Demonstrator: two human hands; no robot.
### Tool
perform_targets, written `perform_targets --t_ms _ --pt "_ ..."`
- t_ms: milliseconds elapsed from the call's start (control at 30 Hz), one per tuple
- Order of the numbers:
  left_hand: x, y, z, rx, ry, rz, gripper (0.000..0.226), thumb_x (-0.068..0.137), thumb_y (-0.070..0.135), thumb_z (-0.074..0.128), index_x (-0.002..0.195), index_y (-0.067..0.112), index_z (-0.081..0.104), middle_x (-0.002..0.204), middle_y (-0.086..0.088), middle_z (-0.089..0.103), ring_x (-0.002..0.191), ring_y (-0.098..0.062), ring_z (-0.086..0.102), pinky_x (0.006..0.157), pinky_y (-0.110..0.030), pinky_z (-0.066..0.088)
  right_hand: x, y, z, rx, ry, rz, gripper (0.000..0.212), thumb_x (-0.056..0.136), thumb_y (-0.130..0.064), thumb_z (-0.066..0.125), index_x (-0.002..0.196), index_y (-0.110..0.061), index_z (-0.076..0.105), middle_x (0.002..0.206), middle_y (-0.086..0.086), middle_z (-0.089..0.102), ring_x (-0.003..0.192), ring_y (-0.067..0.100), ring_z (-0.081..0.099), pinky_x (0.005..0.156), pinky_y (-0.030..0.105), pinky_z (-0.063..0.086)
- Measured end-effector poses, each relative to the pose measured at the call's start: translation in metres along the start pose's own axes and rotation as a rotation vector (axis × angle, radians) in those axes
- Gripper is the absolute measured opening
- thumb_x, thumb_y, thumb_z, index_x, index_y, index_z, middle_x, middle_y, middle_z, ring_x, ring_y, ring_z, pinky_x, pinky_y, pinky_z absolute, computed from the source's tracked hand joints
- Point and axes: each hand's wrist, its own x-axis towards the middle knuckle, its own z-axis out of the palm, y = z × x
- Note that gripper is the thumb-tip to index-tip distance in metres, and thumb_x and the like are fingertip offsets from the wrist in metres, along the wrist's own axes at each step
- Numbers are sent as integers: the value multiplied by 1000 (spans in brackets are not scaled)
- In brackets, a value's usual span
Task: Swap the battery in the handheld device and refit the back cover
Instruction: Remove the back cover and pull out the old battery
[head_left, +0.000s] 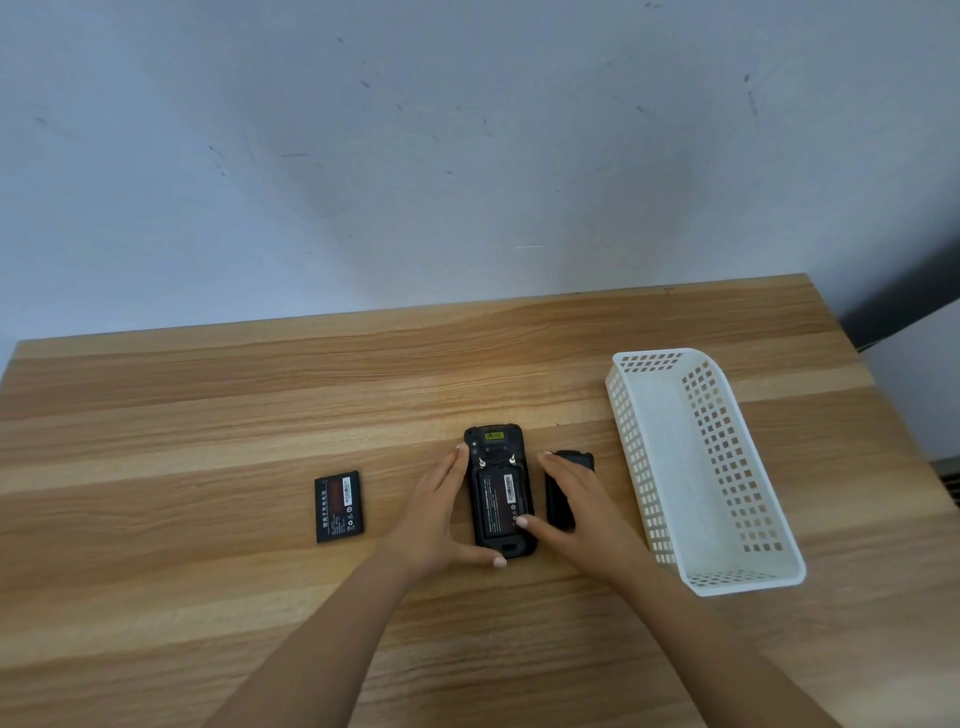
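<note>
The black handheld device (500, 441) lies face down on the wooden table, its back open with a black battery (496, 501) seated in the bay. My left hand (439, 512) cups the device's left side, fingers along its edge and thumb at its bottom corner. My right hand (576, 512) rests flat on the black back cover (574, 461), which lies just right of the device; its thumb touches the battery's lower right. A second black battery (338, 506) lies loose on the table to the left.
A white perforated plastic basket (649, 457), with nothing in it, stands to the right of the cover. The wooden table (208, 415) ends at a grey wall behind and has its right edge beyond the basket.
</note>
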Motion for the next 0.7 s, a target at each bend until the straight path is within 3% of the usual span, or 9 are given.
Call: perform_targets --t_ms 200,433,533,700 --pt "0 1 0 8 7 -2 140 50 60 82 148 29 -13 159 13 -6 146 -11 -1 117 -33 9 -1 7 -10 26 51 -17 78 80 -51 67 146 -31 31 151 -20 25 141 -2 16 117 26 22" --pt "0 1 0 19 6 3 140 50 62 80 148 28 -13 159 11 -6 146 -12 -1 118 -35 11 6 -6 7 -7 -118 -39 91 77 -52 69 150 -33 18 159 -14 15 146 6 11 120 32 18" --pt "0 3 0 19 11 6 139 51 61 81 148 28 -13 159 11 -6 146 -12 -1 118 -34 10 9 -8 6 -66 -111 -48 90 78 -49 69 150 -30 19 159 -9 18 145 7 15 116 21 12" --pt "0 3 1 23 17 9 139 50 61 81 149 26 -11 159 11 -5 146 -12 1 117 -31 9 12 -12 -1 -298 -180 -142 84 87 -53 56 152 -24 11 162 1 12 144 17 23 115 28 24"
